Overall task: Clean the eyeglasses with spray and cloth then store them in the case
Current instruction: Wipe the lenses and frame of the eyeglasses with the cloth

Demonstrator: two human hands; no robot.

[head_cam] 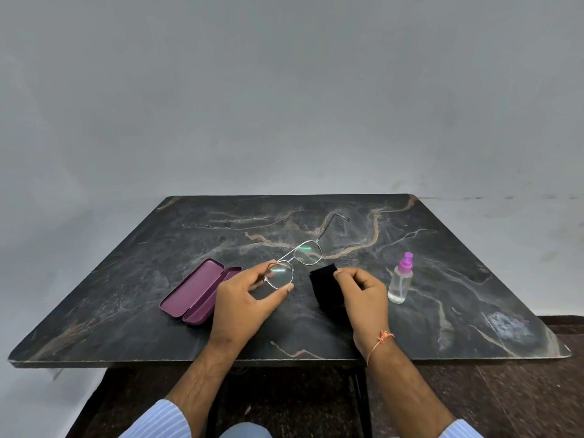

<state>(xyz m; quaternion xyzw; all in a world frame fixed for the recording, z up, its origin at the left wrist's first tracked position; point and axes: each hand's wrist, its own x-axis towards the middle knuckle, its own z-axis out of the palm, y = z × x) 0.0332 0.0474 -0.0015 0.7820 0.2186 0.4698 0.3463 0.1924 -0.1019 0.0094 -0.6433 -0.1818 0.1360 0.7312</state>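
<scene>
The left hand (245,300) pinches the near lens of the eyeglasses (295,262) between thumb and fingers. Their long axis runs away and to the right, 1 arm stretched toward the table's (126,311) far side. The right hand (363,295) pinches the black cloth (322,287) just right of that lens, so wiping likely needs only a short leftward reach. The spray bottle (400,281) stands right; the open case (192,292) lies left.

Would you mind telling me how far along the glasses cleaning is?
Midway, apparently. The case already lies open. The left hand holds the glasses by one lens, the right hand grips the cloth. The spray bottle stands aside. Wiping and storing remain.
</scene>
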